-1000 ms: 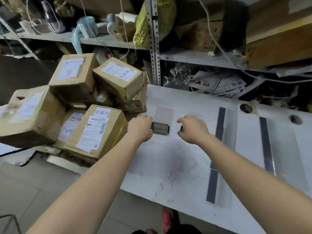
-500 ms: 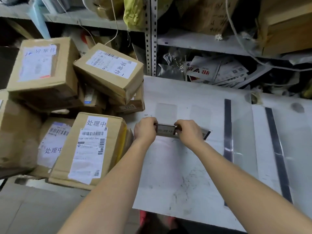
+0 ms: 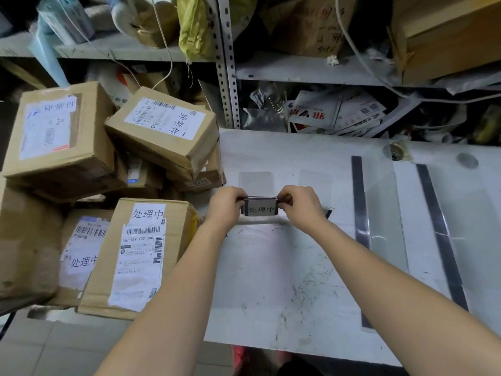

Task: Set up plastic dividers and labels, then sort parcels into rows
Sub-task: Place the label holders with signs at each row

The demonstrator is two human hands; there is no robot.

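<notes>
Left hand [image 3: 226, 206], right hand [image 3: 301, 204] pinch label holder [image 3: 260, 207] ends.

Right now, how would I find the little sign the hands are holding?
Find the white table right of the cardboard parcels. Near its middle, the left hand and the right hand pinch a small label card by its two ends. It is held up and shows black characters on grey, while the clear dividers to its right are long with dark strips.
</notes>
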